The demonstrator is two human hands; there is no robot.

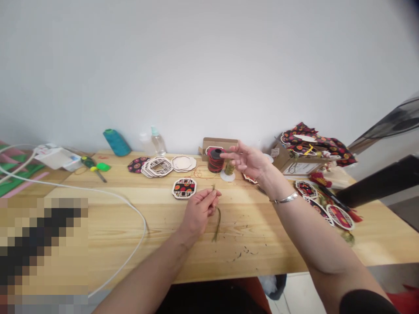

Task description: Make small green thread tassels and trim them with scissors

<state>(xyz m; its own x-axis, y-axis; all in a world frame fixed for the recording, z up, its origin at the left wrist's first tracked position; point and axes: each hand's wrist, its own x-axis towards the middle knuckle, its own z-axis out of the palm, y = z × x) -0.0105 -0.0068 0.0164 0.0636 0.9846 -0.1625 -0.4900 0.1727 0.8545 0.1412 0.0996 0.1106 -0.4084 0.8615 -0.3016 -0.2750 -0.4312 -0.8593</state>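
Observation:
Pinched between the fingers of my left hand [202, 209] is a thin olive-green tassel [218, 224], its strands hanging below the fingers and a small tip showing above. My right hand [250, 162] is raised at the back of the table, palm partly up and fingers spread, beside a dark red and black spool [216, 161]. A gold spool on a white base [228, 172] stands just below its fingers. I see nothing held in the right hand. An octagonal lattice piece with patterned cloth [184, 188] lies left of the tassel.
Stacked lattice frames [159, 166], pale blanks [183, 163], a teal thread cone [117, 142] and a spray bottle [157, 140] stand along the back. At right are a filled cardboard box [299, 168] and oval ornaments [340, 216]. A white cable [140, 213] crosses the left side.

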